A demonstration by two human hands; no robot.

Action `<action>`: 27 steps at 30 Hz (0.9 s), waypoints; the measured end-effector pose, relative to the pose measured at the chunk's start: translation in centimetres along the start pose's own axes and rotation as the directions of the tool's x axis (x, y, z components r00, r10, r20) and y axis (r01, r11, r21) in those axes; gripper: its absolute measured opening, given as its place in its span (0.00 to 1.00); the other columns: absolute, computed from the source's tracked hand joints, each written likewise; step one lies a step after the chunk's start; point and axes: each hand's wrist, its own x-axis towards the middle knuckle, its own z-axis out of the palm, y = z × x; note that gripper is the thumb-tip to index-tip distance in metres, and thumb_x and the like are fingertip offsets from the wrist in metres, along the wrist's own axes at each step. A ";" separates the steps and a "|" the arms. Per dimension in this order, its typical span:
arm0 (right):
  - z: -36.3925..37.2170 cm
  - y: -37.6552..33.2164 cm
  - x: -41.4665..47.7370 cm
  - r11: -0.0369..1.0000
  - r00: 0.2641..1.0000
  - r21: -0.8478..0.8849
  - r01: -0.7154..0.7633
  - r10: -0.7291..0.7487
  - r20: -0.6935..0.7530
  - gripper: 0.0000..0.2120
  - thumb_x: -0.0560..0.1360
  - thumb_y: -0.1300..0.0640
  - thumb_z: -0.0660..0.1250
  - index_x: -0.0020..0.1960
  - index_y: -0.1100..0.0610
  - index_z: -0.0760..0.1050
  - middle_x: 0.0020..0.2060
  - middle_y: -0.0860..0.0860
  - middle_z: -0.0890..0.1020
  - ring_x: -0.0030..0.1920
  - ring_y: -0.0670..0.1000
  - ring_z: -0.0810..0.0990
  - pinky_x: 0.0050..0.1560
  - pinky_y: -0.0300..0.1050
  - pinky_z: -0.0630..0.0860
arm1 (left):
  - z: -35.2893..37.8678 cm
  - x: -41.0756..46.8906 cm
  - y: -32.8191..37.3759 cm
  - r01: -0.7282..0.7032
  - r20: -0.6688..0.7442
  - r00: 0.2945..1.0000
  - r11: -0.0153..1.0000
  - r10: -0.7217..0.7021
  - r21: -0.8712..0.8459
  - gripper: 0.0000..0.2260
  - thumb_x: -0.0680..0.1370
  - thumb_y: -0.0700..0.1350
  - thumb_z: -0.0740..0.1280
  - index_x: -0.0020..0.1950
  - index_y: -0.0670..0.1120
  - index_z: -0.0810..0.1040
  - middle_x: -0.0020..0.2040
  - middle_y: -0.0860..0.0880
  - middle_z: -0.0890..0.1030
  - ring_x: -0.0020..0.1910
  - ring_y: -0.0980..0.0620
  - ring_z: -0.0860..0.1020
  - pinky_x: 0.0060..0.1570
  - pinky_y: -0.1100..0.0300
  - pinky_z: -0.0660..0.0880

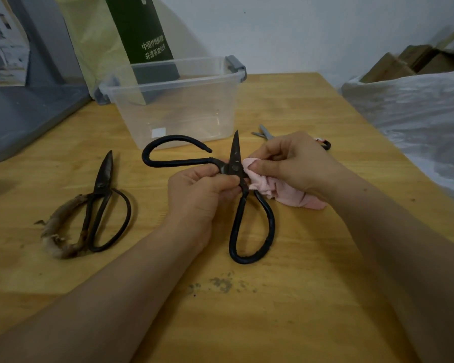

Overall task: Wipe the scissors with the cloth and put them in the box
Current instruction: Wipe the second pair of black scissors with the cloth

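Forearms point(131, 289) angle inward; left hand point(202, 191) pinches scissors point(235, 155) at pivot, right hand point(296, 163) pinches cloth point(291, 196) against blade.

Head camera looks forward and down, close over the wooden table point(286, 323).

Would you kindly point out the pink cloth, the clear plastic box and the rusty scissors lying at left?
pink cloth point(294, 197): head view, its crumpled middle
clear plastic box point(173, 119): head view, its front wall
rusty scissors point(104, 174): head view, their closed blades

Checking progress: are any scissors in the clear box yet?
No; the clear box holds none, and the left hand grips the black scissors.
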 end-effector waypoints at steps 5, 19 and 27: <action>-2.0 0.5 -0.3 0.996 1.000 -0.092 -0.001 -0.001 -0.027 0.04 0.70 0.59 0.73 0.41 0.50 0.83 0.35 0.45 0.84 0.35 0.40 0.79 0.36 0.27 0.75 | 0.0 0.1 -0.1 0.015 -0.027 1.000 1.000 -0.015 -0.007 0.06 0.70 0.27 0.68 0.45 0.34 0.79 0.41 0.41 0.84 0.43 0.44 0.84 0.37 0.63 0.80; -1.2 0.1 -0.4 0.960 0.997 -0.279 0.039 -0.056 -0.053 0.07 0.72 0.55 0.72 0.50 0.52 0.83 0.42 0.46 0.85 0.46 0.45 0.81 0.52 0.44 0.78 | -0.2 0.2 -0.3 -0.001 -0.036 0.999 1.000 0.002 0.022 0.05 0.71 0.28 0.68 0.44 0.34 0.80 0.42 0.39 0.84 0.43 0.44 0.84 0.34 0.65 0.78; 0.6 -1.1 -0.4 0.935 0.984 -0.319 0.156 -0.176 -0.035 0.08 0.72 0.59 0.72 0.51 0.54 0.84 0.47 0.49 0.84 0.50 0.48 0.81 0.56 0.50 0.77 | -0.2 0.1 -0.2 -0.005 -0.018 1.000 1.000 0.005 0.005 0.05 0.71 0.28 0.67 0.43 0.35 0.80 0.41 0.41 0.84 0.41 0.46 0.84 0.37 0.63 0.80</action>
